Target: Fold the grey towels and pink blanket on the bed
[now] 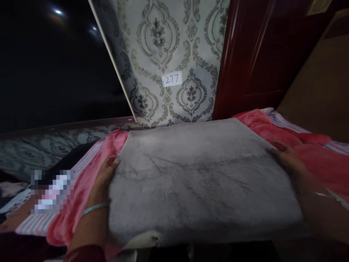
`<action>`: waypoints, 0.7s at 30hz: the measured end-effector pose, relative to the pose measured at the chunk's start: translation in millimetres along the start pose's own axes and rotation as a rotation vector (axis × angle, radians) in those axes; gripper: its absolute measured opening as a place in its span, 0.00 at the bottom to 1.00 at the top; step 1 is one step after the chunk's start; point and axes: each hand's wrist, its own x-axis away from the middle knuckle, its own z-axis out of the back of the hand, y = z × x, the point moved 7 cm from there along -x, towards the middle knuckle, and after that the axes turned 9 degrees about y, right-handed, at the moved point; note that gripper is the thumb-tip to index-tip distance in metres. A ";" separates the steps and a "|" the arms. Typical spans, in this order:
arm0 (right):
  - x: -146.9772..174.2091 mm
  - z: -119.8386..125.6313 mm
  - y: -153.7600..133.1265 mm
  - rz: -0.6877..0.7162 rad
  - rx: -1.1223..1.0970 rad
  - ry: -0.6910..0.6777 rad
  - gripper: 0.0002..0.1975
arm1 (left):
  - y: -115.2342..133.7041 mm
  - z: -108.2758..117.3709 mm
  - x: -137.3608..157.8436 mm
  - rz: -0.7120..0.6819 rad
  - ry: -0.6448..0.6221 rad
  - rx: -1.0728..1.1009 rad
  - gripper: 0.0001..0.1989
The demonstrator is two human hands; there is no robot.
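Note:
A grey plush cloth [196,174] spreads out as a wide, nearly rectangular piece in front of me, with creases and darker patches across its middle. Its left edge is gripped by my left hand [107,171], thumb on top and fingers curled at the side. At the right edge, my right hand [285,160] closes on the same cloth, slightly blurred. The near edge hangs toward me, and a pale piece [143,239] shows beneath it at the lower left. Under the cloth lies a pink plush blanket [308,154] with striped parts, visible on both sides.
A large dark screen [60,65] stands at the left. Behind is a patterned wall [163,43] with a paper label [172,78] reading 277. A dark red wooden panel [251,54] and a brown board [321,83] rise on the right. Part of the lower left is pixelated.

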 end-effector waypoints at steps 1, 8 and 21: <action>4.8 0.6 -3.6 -0.041 -0.064 -0.035 0.24 | 0.0 -1.2 0.1 0.011 -0.045 0.045 0.31; 25.6 7.2 -13.7 -0.238 -0.196 -0.122 0.09 | -3.2 -0.4 6.3 0.021 -0.194 0.138 0.32; 17.5 -2.7 -5.5 -0.116 -0.214 -0.233 0.23 | -1.0 -1.7 10.7 0.010 -0.290 0.081 0.32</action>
